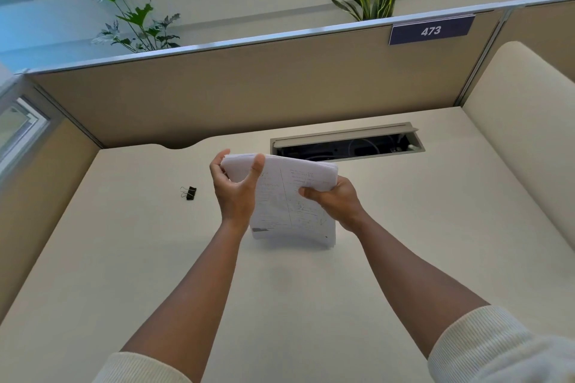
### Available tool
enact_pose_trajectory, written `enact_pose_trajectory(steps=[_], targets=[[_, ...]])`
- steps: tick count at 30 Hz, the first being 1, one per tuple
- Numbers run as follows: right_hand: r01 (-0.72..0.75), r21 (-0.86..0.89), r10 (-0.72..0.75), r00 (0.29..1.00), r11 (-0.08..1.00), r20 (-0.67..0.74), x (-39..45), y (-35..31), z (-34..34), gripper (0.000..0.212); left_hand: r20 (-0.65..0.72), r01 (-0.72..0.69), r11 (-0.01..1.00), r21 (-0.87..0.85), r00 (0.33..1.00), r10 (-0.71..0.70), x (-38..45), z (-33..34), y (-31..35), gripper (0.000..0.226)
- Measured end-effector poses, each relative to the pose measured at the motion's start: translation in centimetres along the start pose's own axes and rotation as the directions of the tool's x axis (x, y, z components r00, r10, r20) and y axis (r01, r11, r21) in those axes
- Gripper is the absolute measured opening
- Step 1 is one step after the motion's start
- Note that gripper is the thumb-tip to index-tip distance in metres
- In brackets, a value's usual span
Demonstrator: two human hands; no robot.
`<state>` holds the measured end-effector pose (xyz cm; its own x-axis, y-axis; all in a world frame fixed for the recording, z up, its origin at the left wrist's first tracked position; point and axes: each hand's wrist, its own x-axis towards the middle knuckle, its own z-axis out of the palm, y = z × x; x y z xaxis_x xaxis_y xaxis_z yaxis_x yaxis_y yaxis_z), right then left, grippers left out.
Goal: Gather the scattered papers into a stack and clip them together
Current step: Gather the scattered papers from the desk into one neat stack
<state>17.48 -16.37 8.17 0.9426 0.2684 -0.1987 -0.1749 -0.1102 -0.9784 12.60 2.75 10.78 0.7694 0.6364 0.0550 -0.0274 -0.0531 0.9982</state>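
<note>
Holding paper stack (289,196) upright on desk (404,227): right hand (336,200) pinching its side edge, left hand (236,190) curled over top corner. Print blurred, unreadable. Binder clip (188,192) lying apart, leftward. Cable tray (348,143) partly hidden behind.

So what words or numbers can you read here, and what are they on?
"473": white digits on the dark sign clipped to the top of the desk partition.
Printed lines on the paper stack held in both hands: too small and blurred to read.
Binder clip: no writing visible.
</note>
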Motion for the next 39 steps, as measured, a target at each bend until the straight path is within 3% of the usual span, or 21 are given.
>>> enact_pose_trajectory(steps=[7, 14, 20, 26, 39], targets=[[-0.033, 0.003, 0.033, 0.999, 0.999, -0.016, -0.1, 0.7, -0.5, 0.021, 0.223, -0.002, 0.990, 0.139, 0.974, -0.029, 0.7, -3.0, -1.7, 0.042], [-0.080, -0.046, 0.079, 0.997, 0.996, -0.025, -0.2, 1.5, -0.2, 0.026, 0.390, 0.073, 0.984, 0.160, 0.912, -0.131, -0.1, -3.4, -3.0, 0.046], [-0.078, -0.040, 0.076, 0.996, 0.996, -0.053, -0.6, 1.4, 0.0, 0.019, 0.321, 0.111, 0.982, 0.153, 0.934, -0.156, -0.8, -3.2, -3.3, 0.032], [-0.105, -0.065, 0.103, 0.994, 0.992, -0.037, -1.2, 1.5, 0.1, 0.026, 0.302, 0.155, 0.982, 0.104, 0.936, -0.179, -1.3, -3.8, -3.9, 0.026], [-0.141, -0.118, 0.142, 0.990, 0.983, -0.001, -2.6, 1.7, -0.1, 0.029, 0.302, 0.182, 0.981, 0.074, 0.933, -0.196, -2.0, -4.1, -4.5, 0.028]])
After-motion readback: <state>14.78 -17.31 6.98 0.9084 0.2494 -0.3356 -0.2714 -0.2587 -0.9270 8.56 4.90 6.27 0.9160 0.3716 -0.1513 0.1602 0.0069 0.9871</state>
